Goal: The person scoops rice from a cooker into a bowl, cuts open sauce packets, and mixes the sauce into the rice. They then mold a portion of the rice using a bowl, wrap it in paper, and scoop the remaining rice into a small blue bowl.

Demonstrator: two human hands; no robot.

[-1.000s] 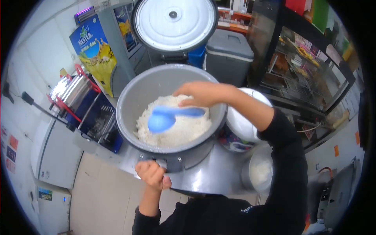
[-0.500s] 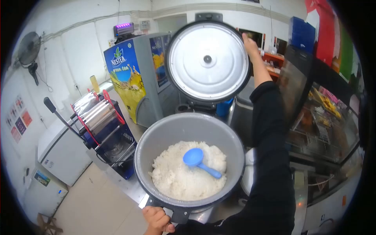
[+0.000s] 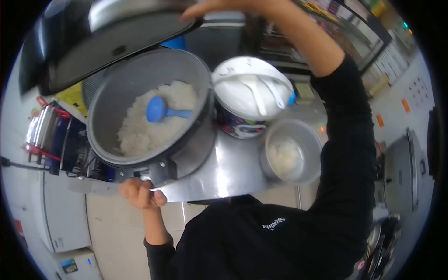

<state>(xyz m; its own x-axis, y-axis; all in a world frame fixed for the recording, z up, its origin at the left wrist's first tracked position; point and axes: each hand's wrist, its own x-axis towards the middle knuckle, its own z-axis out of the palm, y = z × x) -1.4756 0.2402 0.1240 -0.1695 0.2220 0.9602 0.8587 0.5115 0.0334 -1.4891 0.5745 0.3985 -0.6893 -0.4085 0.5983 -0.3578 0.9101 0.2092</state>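
Observation:
A large round cooker [image 3: 198, 140] stands open on the steel counter with white rice [image 3: 140, 133] inside. On the rice lies a blue scoop [image 3: 156, 109]. The cooker's lid [image 3: 107, 42] is tilted above the pot, blurred by motion. My right hand [image 3: 210, 7] is at the lid's right edge, its fingers partly cut off by the top of the view, the visible ones stretched along the rim. My left hand [image 3: 142, 192] has its fingers curled at the handle on the cooker's front rim.
A white-lidded bucket [image 3: 242, 121] with two pale utensils on top stands right of the cooker. Beside it is a metal pot [image 3: 293, 151] with some rice. A sealing machine [image 3: 60, 135] is at the left, a white freezer [image 3: 65, 210] below it.
The view has swung down and to the right. The lid has come down from upright to a tilt over the pot. The bucket's top and the metal pot now show.

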